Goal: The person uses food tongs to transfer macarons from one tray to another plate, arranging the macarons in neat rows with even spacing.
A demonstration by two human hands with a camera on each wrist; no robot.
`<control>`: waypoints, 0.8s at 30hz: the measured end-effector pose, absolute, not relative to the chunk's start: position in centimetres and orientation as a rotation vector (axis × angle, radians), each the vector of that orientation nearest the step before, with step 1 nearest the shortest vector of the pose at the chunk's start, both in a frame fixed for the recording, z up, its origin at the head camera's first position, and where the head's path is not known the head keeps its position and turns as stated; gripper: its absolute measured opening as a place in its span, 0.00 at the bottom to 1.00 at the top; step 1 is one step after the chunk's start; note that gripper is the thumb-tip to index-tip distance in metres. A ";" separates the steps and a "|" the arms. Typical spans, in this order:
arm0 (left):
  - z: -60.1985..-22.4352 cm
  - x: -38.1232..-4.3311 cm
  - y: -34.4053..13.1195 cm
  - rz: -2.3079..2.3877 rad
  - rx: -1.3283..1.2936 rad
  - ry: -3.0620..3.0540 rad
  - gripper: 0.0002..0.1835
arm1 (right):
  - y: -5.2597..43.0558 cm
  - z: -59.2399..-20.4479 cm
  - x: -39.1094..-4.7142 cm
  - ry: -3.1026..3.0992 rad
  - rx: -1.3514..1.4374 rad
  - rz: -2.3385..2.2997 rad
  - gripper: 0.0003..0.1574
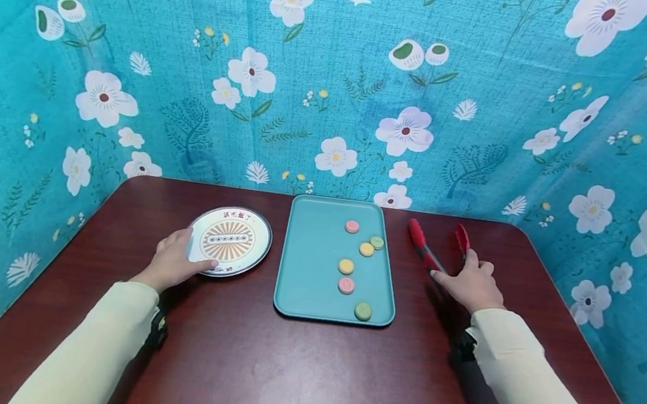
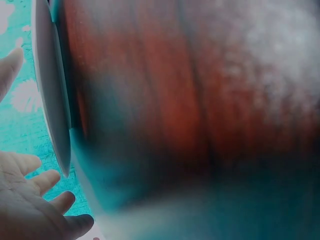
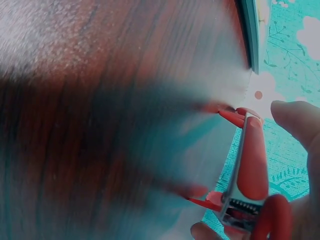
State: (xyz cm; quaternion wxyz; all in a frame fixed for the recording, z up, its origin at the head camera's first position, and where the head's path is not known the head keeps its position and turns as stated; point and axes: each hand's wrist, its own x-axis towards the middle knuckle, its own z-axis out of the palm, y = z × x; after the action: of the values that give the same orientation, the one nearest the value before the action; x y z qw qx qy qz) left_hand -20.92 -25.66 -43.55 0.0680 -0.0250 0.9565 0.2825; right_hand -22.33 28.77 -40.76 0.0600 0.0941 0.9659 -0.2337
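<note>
My left hand (image 1: 173, 261) is at the left side of a white plate (image 1: 244, 253) with a brown sunburst print, its thumb over the near rim. In the left wrist view the fingers (image 2: 47, 181) are spread, with the plate's edge between thumb and fingers. On the right, my right hand (image 1: 475, 288) reaches around the handle end of red-and-metal tongs (image 1: 429, 261), whose arms stand apart. The right wrist view shows the thumb (image 3: 297, 120) held away from the tongs' red grip (image 3: 253, 160), with other fingers partly hidden behind them.
Between the hands lies a teal tray (image 1: 312, 248) with several small round pieces, such as a pink one (image 1: 352, 227), a yellow one (image 1: 346, 266) and a green one (image 1: 363, 311). A floral curtain (image 1: 312, 93) hangs behind the dark wooden table (image 1: 290, 373).
</note>
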 end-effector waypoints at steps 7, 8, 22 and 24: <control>-43.9 -20.9 -25.7 0.771 -0.093 2.881 0.58 | 28.5 -40.9 -22.5 2.907 0.273 -0.707 0.68; -44.0 -20.9 -25.7 0.765 -0.099 2.878 0.58 | 28.5 -40.9 -22.5 2.904 0.274 -0.707 0.68; -44.3 -20.6 -26.1 0.769 -0.110 2.850 0.61 | 28.9 -41.7 -23.1 2.858 0.337 -0.708 0.66; -44.3 -20.6 -26.1 0.766 -0.109 2.849 0.61 | 28.9 -41.9 -23.2 2.846 0.360 -0.706 0.66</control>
State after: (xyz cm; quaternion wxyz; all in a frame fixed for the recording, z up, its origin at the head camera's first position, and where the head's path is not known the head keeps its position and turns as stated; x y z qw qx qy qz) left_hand -20.63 -26.06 -44.31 0.0944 -0.0368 0.9607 0.2584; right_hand -23.17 28.86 -41.90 0.0936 0.1212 0.9592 -0.2378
